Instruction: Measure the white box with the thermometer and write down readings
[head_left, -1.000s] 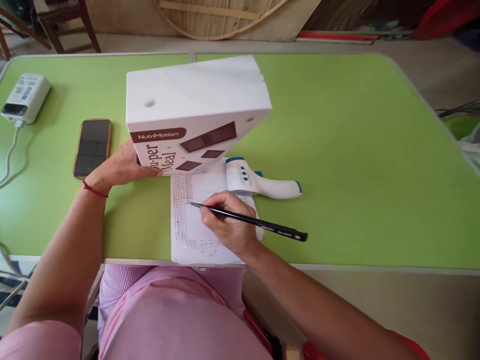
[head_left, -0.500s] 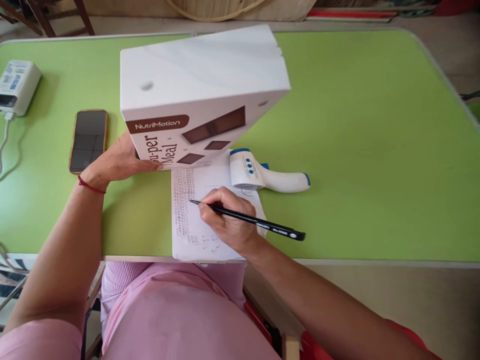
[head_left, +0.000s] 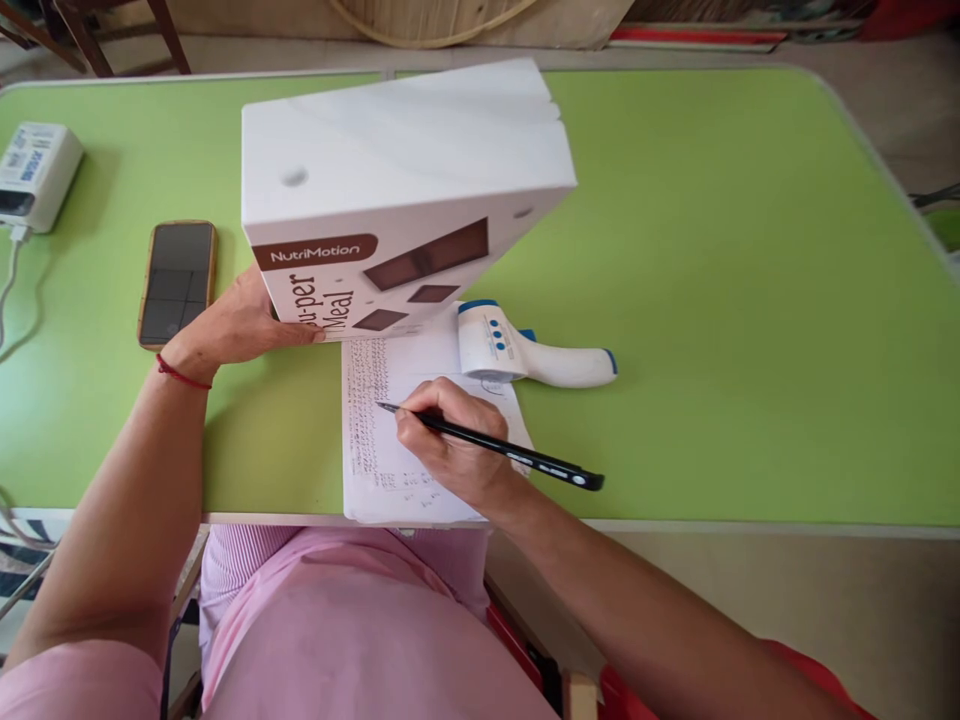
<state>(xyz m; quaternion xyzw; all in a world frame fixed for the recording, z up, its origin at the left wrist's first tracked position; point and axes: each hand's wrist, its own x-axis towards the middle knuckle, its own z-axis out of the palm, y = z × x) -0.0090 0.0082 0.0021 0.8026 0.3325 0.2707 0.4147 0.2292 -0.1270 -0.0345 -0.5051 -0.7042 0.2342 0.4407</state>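
My left hand point(head_left: 247, 322) grips the lower left of a white box point(head_left: 405, 150) printed "NutriMotion", thumb on its front face and the other fingers hidden. The box stands upright and covers the top part of the paper. My right hand point(head_left: 454, 435) is closed around a black pen point(head_left: 517, 455), its tip at the handwritten lines. Beneath that hand lies the white paper point(head_left: 367, 500), covered with dense small writing on its left side. A white and blue infrared thermometer point(head_left: 532, 355) rests on the paper's upper right, its handle reaching onto the table.
On the green table point(head_left: 735, 300), a smartphone point(head_left: 178, 285) with a dark screen lies left of the box. Farther left stands a white device point(head_left: 41, 175) with a cable point(head_left: 9, 285) plugged into it. The table's near edge runs just below the paper.
The pen's back end has dipped slightly, and its tip has shifted a little left over the writing. The left hand keeps its hold on the box.
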